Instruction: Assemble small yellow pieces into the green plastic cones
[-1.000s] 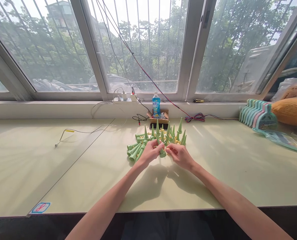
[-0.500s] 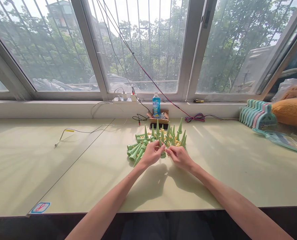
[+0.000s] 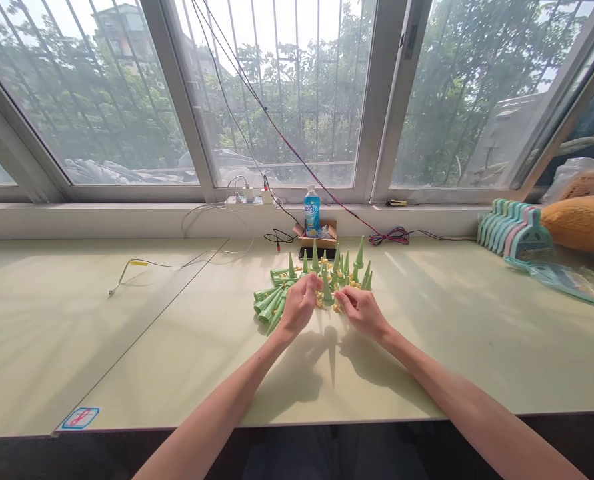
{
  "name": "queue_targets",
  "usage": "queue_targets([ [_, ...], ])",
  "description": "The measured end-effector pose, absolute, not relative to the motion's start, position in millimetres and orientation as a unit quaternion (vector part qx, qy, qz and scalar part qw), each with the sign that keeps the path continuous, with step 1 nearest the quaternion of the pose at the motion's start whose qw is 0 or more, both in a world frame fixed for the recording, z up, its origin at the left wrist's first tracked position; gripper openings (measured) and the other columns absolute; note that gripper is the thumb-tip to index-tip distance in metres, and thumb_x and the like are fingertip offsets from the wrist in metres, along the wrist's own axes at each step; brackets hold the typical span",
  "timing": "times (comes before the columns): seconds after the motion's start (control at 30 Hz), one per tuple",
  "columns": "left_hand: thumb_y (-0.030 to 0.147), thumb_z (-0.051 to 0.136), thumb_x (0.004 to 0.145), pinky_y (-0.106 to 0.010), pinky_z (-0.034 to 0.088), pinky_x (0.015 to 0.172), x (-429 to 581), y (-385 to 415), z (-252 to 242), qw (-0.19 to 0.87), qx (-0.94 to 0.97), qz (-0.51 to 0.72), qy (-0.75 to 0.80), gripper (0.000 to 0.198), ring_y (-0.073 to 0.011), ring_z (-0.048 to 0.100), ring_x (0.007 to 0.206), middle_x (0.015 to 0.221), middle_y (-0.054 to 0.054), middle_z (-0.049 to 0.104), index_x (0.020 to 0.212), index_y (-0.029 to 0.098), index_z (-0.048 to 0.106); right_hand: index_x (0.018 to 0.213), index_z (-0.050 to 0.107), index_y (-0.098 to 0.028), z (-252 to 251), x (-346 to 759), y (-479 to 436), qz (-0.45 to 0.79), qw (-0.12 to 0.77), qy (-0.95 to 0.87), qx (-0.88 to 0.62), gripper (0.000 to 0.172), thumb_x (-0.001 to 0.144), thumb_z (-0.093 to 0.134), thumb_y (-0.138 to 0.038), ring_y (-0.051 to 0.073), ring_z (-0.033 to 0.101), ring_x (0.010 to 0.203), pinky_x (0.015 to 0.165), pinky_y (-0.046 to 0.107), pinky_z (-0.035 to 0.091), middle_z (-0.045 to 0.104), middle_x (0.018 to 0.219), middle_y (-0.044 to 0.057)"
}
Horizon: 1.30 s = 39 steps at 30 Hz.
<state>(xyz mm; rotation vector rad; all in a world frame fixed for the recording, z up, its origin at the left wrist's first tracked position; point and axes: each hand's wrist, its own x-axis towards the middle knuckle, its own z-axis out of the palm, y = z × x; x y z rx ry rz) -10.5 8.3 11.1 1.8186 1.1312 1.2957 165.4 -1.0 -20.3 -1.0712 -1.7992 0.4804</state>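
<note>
My left hand (image 3: 301,305) is closed just left of a green pointed plastic spike (image 3: 328,293) that stands upright with its tip up. Its fingertips are pressed together, and what they hold is too small or hidden to tell. Right of the same spike, my right hand (image 3: 362,312) is closed in a pinch near the spike's lower part; its contents cannot be made out. Small yellow plastic pieces (image 3: 337,308) lie around the spike's foot. Behind my hands stand several more green spikes (image 3: 359,255), and green hollow tubes (image 3: 263,307) lie in a bunch at the left.
A blue-labelled bottle (image 3: 312,213) stands in a small cardboard box (image 3: 317,241) behind the spikes, with a dark phone-like slab in front. A coiled cable (image 3: 395,235) lies right of it. Teal dustpan-like items (image 3: 519,230) stand far right. A bent metal tube (image 3: 121,277) lies left.
My left hand has drawn back slightly to the left, off the spike in front, which now stands in plain sight between my hands. My right hand has shifted only a little.
</note>
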Motion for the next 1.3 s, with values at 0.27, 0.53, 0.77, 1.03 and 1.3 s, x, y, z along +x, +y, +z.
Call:
queue_targets([
  [0.27,0.065,0.043,0.088,-0.02,0.024,0.037,-9.7,11.0,9.2,0.462,0.627,0.401,0.482,0.049,-0.0084,0.035,0.04,0.051,0.003,0.048,0.073,0.018,0.05,0.065,0.041,-0.019,-22.8,168.4,-0.3,0.198,0.475,-0.749,-0.417,0.04,0.097,0.044,-0.043,0.01,0.027,0.053,0.051,0.025,0.024,0.034,0.058,-0.005],
  [0.53,0.066,0.054,0.083,-0.018,0.029,0.034,-9.2,11.1,8.2,0.56,0.59,0.385,0.435,0.048,-0.0073,0.036,0.04,0.055,0.003,0.054,0.089,0.019,0.052,0.066,0.041,-0.02,-25.0,168.7,0.9,0.208,0.47,-0.751,-0.413,0.039,0.098,0.043,-0.043,0.01,0.028,0.052,0.051,0.025,0.025,0.035,0.057,-0.005],
  [0.77,0.059,0.057,0.084,-0.02,0.035,0.036,-8.5,7.2,11.3,0.519,0.633,0.392,0.419,0.046,-0.0072,0.038,0.039,0.055,0.006,0.047,0.101,0.017,0.055,0.063,0.035,-0.021,-24.4,165.9,1.1,0.218,0.483,-0.733,-0.426,0.042,0.098,0.041,-0.044,0.01,0.031,0.05,0.05,0.025,0.027,0.038,0.054,-0.005],
  [1.03,0.051,0.056,0.087,-0.02,0.041,0.046,-7.5,5.1,8.0,0.357,0.725,0.417,0.415,0.038,-0.0084,0.051,0.053,0.08,-0.001,0.055,0.106,0.017,0.055,0.061,0.036,-0.021,-22.6,165.1,0.7,0.215,0.486,-0.718,-0.45,0.047,0.098,0.037,-0.05,0.01,0.034,0.048,0.048,0.025,0.027,0.041,0.053,-0.003],
  [1.3,0.046,0.052,0.09,-0.021,0.043,0.05,-7.0,4.5,3.5,0.276,0.764,0.426,0.399,0.034,-0.0079,0.048,0.053,0.088,-0.003,0.058,0.112,0.019,0.055,0.059,0.037,-0.02,-21.1,165.1,0.4,0.214,0.491,-0.715,-0.449,0.051,0.098,0.035,-0.053,0.01,0.034,0.049,0.048,0.025,0.027,0.039,0.053,-0.003],
])
